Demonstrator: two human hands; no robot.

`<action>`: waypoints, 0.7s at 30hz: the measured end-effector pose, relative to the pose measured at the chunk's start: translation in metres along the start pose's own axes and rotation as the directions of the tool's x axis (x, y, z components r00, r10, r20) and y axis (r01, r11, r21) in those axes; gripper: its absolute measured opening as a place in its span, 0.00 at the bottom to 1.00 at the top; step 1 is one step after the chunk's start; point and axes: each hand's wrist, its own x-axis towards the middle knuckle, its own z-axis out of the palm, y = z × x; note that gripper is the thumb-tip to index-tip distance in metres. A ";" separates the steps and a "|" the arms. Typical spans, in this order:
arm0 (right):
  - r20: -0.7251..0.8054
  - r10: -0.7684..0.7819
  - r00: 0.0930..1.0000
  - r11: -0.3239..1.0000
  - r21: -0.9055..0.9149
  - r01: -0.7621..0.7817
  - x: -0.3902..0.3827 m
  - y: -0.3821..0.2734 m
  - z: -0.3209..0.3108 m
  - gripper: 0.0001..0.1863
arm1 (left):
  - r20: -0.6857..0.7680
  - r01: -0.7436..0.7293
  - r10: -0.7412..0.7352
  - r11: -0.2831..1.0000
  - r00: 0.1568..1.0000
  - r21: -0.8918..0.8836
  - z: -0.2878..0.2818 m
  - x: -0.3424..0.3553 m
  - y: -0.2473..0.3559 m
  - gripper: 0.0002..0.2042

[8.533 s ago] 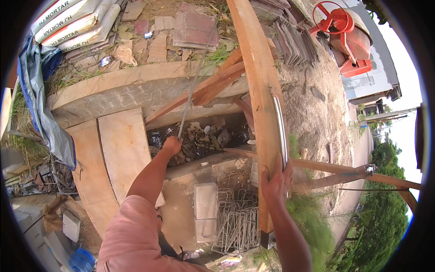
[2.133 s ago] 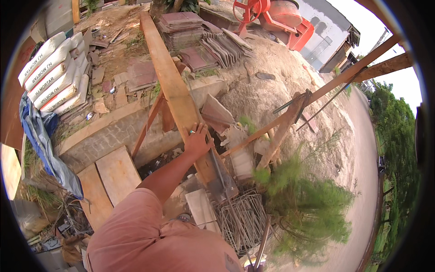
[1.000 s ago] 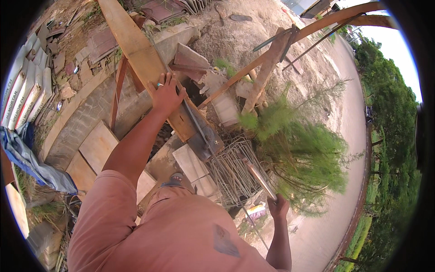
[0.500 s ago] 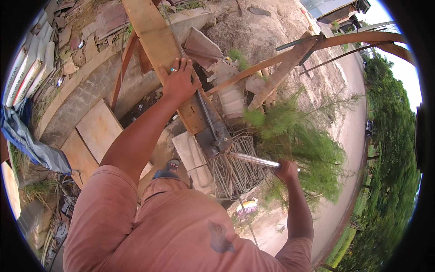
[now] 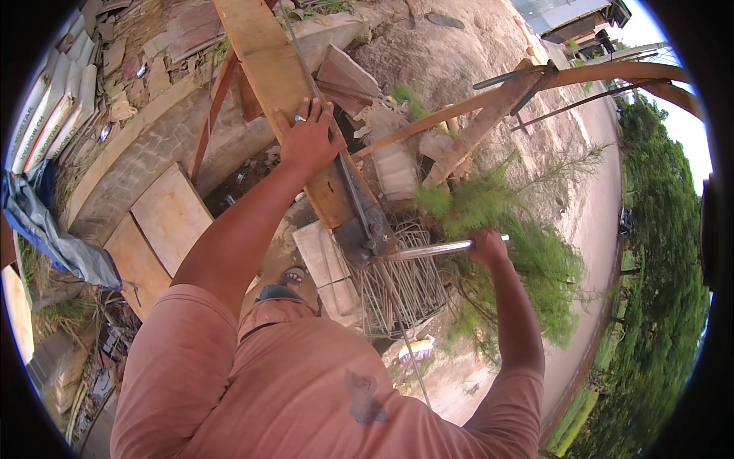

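Pale dirt [image 5: 459, 57] lay toward one o'clock. A plank [image 5: 266, 57] had its long axis from eleven to five o'clock, a thin rod [image 5: 352, 193] along it; the left hand [image 5: 310, 141] rested across both, grip wide. The right hand's [image 5: 487, 248] grip wrapped a shiny pipe [image 5: 436, 250], which pointed nearly to three o'clock from the plank's dark metal plate [image 5: 352, 243].

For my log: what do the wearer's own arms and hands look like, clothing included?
The left hand is gloveless, with a ring that has a turquoise-coloured stone. The right hand is gloveless too; any ring there is too small to tell. Short, dusty-pink sleeves leave the forearms bare.
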 end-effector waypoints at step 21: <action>-0.328 0.071 0.942 0.997 0.047 -0.059 -0.023 -0.023 0.008 0.06 | -0.103 0.065 -0.090 0.972 0.991 -0.225 0.012 0.002 -0.010 0.35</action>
